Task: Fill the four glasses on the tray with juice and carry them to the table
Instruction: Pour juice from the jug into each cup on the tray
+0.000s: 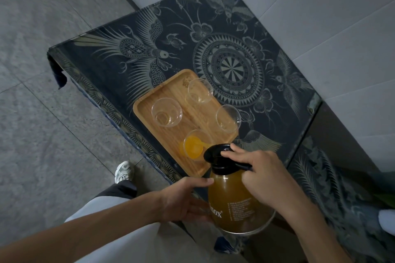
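A wooden tray (147, 111) lies on a table covered by a dark patterned cloth (132, 34). Several clear glasses stand on it: the near glass (193, 148) holds orange juice, while the left glass (166, 113), the far glass (199, 90) and the right glass (227, 117) hold none. A glass juice jug (235, 196) with a black lid is tilted, its spout over the near glass. My right hand (260, 175) grips the jug's black handle, thumb on the lid. My left hand (186, 198) holds the jug's body from the side.
The table stands against a pale tiled wall (320, 17) at the right. Grey tiled floor (42, 70) lies to the left. My shoe (124, 172) and legs are close to the table's near edge. A second patterned cloth surface (333, 188) lies lower at the right.
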Demonstrator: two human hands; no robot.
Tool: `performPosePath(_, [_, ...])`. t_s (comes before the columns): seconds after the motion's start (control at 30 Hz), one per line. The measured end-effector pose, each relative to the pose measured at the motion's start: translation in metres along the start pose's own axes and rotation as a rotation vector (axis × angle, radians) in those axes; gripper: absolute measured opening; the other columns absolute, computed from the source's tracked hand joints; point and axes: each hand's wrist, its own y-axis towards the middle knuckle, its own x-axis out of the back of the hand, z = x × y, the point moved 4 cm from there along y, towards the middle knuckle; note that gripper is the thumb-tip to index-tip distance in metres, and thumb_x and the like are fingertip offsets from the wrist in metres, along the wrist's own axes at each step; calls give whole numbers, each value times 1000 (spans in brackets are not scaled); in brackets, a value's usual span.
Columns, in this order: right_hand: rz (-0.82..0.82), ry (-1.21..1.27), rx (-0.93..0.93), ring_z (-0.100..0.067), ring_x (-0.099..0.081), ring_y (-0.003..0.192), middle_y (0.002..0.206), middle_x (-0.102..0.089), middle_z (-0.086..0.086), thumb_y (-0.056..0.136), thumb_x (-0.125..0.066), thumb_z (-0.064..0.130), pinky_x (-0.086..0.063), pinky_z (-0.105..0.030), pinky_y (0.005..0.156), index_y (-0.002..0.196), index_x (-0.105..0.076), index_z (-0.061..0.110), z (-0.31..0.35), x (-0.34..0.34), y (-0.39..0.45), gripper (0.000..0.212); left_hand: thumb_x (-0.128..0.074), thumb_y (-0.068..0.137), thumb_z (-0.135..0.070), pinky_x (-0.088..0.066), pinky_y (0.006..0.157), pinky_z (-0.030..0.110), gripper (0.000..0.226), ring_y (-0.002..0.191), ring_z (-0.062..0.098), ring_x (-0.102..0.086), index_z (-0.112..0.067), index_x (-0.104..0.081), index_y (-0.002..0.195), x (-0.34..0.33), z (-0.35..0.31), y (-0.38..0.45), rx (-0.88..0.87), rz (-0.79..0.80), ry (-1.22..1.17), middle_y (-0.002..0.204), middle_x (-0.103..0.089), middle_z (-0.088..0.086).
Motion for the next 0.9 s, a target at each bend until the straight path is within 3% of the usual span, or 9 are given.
performPosePath(0.1, [-36,5,1,5,-47,53,146,-49,23,74,-48,-3,-38,-12,47,129,-62,48,0,5,-6,76,-83,70,-52,-62,79,34,98,111,35,-74,-24,-39,152,-4,-6,-7,-29,1,49,125,-73,21])
performPosePath(0.17, [-62,18,13,6,-44,47,146,-50,21,75,-49,-5,-39,-12,46,129,-63,47,2,9,-11,76,-82,71,-54,-62,85,36,93,113,35,-73,-27,-41,150,-6,-10,-10,-47,1,87,127,-73,20])
performPosePath(0.3, [-106,56,49,2,-55,47,146,-51,16,76,-50,-8,-38,-12,42,128,-66,42,3,16,-19,75,-84,68,-58,-54,108,45,85,120,36,-69,-33,-53,144,-7,-19,-13,-95,-25,178,131,-70,19])
performPosePath(0.37, [-139,80,56,8,-59,56,145,-52,17,76,-51,-9,-41,-11,46,127,-67,42,2,20,-22,74,-85,68,-59,-51,110,49,83,121,38,-68,-35,-56,142,-9,-23,-16,-107,-21,205,132,-69,20])
performPosePath(0.47, [-212,109,84,8,-66,90,141,-52,22,77,-54,-9,-50,-7,63,124,-68,44,2,26,-27,73,-85,65,-62,-54,107,47,85,120,37,-69,-35,-57,141,-15,-32,-22,-134,-28,248,134,-67,20])
performPosePath(0.6, [-282,147,104,16,-48,111,141,-55,22,79,-57,-10,-36,7,82,124,-69,42,-2,35,-33,70,-82,65,-66,-55,106,47,84,116,34,-71,-37,-56,140,-27,-45,-30,-177,-46,316,134,-68,15])
performPosePath(0.73, [-352,198,127,16,-47,120,139,-56,22,79,-58,-14,-32,7,89,122,-70,41,-10,47,-37,71,-78,66,-69,-54,106,51,83,116,34,-71,-41,-53,140,-41,-55,-32,-224,-78,357,132,-67,14])
performPosePath(0.9, [-399,182,155,30,-43,110,138,-56,24,80,-60,-13,-30,5,95,122,-70,42,-24,67,-33,70,-73,66,-69,-61,91,39,84,112,31,-71,-39,-51,141,-64,-69,-26,-268,-103,359,127,-66,11])
